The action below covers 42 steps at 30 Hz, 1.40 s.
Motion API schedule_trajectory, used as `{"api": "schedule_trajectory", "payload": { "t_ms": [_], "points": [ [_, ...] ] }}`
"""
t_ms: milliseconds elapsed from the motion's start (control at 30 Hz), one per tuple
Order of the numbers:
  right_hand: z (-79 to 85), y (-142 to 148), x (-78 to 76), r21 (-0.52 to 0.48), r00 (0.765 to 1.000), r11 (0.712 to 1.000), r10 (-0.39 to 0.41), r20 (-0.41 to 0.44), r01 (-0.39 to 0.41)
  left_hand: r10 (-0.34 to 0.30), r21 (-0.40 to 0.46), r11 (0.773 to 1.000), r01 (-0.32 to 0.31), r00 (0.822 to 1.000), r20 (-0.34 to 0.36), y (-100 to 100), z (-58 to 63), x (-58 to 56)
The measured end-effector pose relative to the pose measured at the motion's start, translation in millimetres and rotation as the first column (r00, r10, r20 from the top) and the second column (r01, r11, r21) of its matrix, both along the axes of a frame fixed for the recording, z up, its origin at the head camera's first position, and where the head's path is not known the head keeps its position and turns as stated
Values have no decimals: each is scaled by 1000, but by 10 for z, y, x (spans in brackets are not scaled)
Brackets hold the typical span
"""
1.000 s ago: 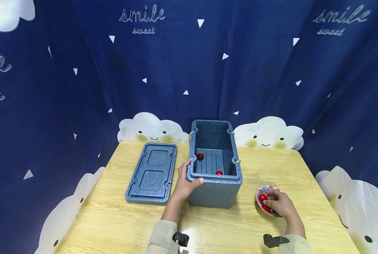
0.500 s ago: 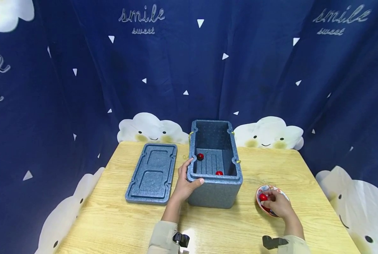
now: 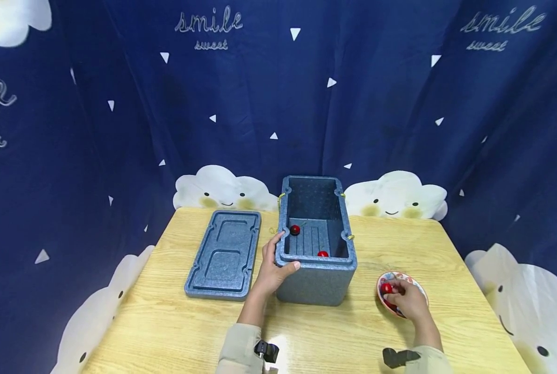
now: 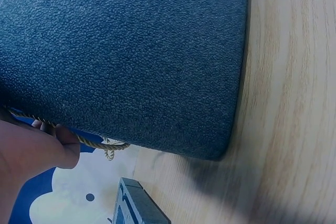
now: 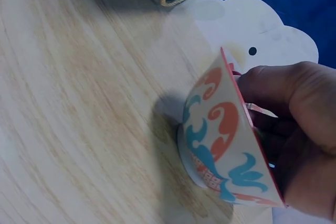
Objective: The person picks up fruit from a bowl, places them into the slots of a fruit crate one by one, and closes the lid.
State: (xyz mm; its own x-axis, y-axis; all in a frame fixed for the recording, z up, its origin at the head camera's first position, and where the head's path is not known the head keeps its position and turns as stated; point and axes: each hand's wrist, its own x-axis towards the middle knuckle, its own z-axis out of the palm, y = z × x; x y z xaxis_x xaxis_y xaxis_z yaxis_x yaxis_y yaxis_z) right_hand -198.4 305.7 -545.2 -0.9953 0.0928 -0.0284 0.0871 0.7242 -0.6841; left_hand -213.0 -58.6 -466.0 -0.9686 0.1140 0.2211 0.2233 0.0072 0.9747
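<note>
Blue-grey box in grip of left hand at corner, presumably for steadiness; red fruit pinched by right hand at bowl placed within reach.

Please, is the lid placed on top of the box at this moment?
No, the lid lies flat on the table beside the box, whose open top shows the inside.

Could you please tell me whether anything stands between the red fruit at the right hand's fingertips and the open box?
Nothing visible stands on the table between the bowl and the box. The red fruit should just have to clear the bowl's rim and box's wall.
</note>
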Motion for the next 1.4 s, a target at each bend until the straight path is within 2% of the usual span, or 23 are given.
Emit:
{"api": "schedule_trajectory", "payload": {
  "t_ms": [267, 533, 633, 767, 867, 1067, 1167, 1267, 1400],
  "points": [
    [1, -37, 21, -5, 999, 999, -32, -38, 32, 11, 12, 1000, -11, 1000, -9, -8, 11, 9],
    [137, 11, 159, -34, 996, 996, -83, -12, 83, 7, 7, 1000, -7, 1000, -4, 5, -3, 13],
    [210, 39, 193, -78, 995, 992, -97, 9, 98, 0, 7, 1000, 0, 1000, -8, 12, -1, 19],
    [302, 42, 190, -190, 995, 976, -103, 16, 104, -1, 8, 1000, 1, 1000, -21, 11, -15, 13],
    [364, 22, 160, -247, 995, 965, -98, -6, 93, 10, 14, 1000, -10, 999, -40, 7, -73, -22],
    [473, -5, 123, -257, 993, 965, -73, -89, 48, 31, -2, 1000, -31, 999, -17, 6, -325, -158],
    [525, -11, 109, -261, 989, 965, -61, -136, 23, 37, -12, 999, -37, 999, -3, 6, -362, -180],
    [570, -23, 98, -268, 981, 963, -70, -181, 19, 30, -13, 999, -29, 1000, 8, 8, -338, -180],
    [605, -43, 89, -284, 972, 959, -85, -218, 20, 18, -11, 1000, -17, 1000, 16, -2, -143, -79]
  ]
}}
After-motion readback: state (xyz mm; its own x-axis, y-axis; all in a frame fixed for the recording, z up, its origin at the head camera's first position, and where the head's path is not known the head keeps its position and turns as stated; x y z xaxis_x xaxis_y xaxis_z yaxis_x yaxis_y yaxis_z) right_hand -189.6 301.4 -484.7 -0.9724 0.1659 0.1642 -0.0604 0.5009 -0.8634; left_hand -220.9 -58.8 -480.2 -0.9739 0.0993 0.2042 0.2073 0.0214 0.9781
